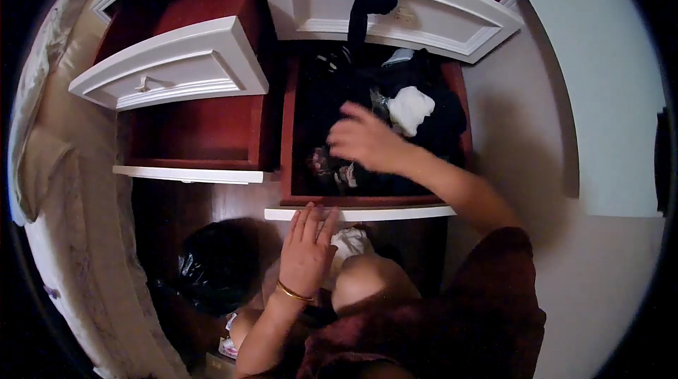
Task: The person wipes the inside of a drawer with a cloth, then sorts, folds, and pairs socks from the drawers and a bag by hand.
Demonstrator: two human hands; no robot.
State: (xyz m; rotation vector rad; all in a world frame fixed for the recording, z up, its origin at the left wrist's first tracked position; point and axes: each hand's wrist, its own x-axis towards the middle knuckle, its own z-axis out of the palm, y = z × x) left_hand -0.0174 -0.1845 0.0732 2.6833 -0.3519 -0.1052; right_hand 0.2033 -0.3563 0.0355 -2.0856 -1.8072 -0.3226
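My right hand (366, 140) reaches over an open lower drawer (288, 132) full of dark clothes (441, 107). Its fingers look apart, slightly blurred, with nothing seen in them. Just beyond it lies a white bundled cloth (411, 109), and a patterned piece of fabric (321, 163) is below its fingertips. My left hand (308, 248), a gold bangle on its wrist, rests with outstretched fingers on the white top edge (395, 214) of that drawer's front.
An upper white drawer (311, 6) is pulled out, with a black garment (369, 4) hanging over its front. To the left stand more open drawers (173, 72) with red-brown interiors. On the floor lies a black plastic bag (219, 266). A bed (78, 252) borders the left side.
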